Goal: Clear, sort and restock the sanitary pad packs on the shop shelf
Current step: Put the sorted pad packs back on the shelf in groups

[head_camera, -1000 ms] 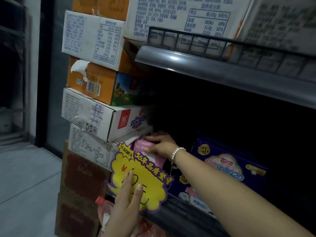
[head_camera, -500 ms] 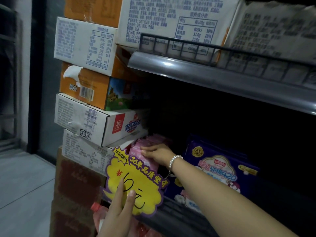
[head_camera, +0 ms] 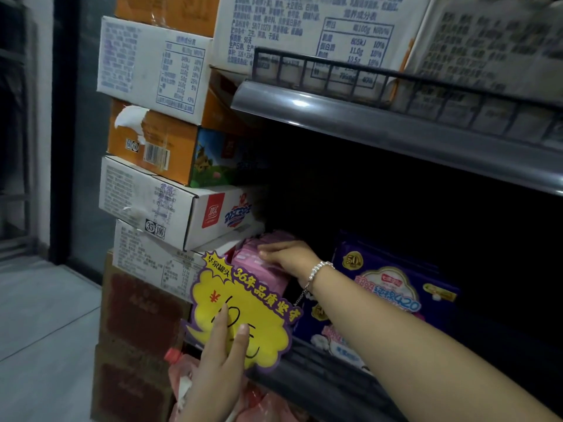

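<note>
The right hand [head_camera: 289,258] reaches into the dark shelf [head_camera: 320,379] and rests on the top of the pink pad pack [head_camera: 259,269]. Its fingers lie curled over the top edge, but the thumb is hidden, so I cannot tell if it really grips the pack or only touches it. The pink pad pack stands at the left end of the shelf, just behind the yellow price sign [head_camera: 243,312]. A purple pad pack [head_camera: 393,300] stands to the right of the sign, behind the arm. The left hand [head_camera: 219,360] lies flat on the front of the sign with straight fingers — it holds nothing.

What could go wrong? The sign hangs right in front of the pink pack, so a pull could bend it or knock it off. The white box [head_camera: 182,211] leans above the sign and might get bumped.

Since a second ago, both hands have stayed where they were — only the view has drifted a little.
</note>
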`<state>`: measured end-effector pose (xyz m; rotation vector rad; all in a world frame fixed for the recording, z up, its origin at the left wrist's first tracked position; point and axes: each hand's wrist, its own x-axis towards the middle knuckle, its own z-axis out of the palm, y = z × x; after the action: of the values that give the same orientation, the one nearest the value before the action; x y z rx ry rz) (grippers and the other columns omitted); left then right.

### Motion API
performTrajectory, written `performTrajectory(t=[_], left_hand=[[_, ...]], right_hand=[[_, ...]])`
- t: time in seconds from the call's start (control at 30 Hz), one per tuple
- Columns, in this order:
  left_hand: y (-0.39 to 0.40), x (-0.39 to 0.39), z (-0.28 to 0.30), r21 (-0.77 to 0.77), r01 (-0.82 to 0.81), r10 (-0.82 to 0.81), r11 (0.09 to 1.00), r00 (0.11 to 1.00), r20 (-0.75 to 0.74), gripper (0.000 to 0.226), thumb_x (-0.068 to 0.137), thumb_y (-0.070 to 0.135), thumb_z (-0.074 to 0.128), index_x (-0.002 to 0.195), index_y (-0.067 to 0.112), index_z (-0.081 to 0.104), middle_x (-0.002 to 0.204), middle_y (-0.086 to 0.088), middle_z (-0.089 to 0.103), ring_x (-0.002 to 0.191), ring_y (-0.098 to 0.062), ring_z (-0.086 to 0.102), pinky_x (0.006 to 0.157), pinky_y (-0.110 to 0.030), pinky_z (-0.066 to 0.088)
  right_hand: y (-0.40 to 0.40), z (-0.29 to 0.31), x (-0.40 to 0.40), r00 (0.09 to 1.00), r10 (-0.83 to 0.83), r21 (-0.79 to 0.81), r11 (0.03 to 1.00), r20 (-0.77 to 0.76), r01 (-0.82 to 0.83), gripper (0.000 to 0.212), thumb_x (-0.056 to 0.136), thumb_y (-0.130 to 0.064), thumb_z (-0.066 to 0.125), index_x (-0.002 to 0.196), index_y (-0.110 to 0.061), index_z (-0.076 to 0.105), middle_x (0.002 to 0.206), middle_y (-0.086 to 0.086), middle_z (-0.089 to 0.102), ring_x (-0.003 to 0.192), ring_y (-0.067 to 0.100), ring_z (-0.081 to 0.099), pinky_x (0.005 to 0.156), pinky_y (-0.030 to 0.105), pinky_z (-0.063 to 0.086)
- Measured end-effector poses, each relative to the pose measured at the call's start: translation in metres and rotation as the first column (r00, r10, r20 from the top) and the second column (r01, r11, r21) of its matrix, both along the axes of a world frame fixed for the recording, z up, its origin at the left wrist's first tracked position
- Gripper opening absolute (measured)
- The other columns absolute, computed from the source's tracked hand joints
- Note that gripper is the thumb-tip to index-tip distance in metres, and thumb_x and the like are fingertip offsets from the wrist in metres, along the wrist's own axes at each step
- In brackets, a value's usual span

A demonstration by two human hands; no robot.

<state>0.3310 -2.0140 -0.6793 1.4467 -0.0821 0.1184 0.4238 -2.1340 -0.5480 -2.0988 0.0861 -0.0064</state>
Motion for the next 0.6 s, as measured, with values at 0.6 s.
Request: performTrajectory(t=[0.6], left_hand=[[-0.039, -0.037, 0.024, 0.295, 0.029, -0.099, 0.955, 0.969, 0.228, 0.053, 0.099, 0.033, 0.043, 0.149, 0.023, 0.029, 0.158, 0.01, 0.018, 0.141, 0.004, 0.012, 0.103, 0.001, 0.007]], right_hand=[[-0.053, -0.03, -0.16, 0.899, -0.209, -0.075, 0.964, 0.384, 0.256, 0.026, 0.092, -0.018, 0.064, 0.118, -0.02, 0.065, 0.107, -0.013, 0.063, 0.091, -0.01, 0.056, 0.081, 0.004, 0.045]])
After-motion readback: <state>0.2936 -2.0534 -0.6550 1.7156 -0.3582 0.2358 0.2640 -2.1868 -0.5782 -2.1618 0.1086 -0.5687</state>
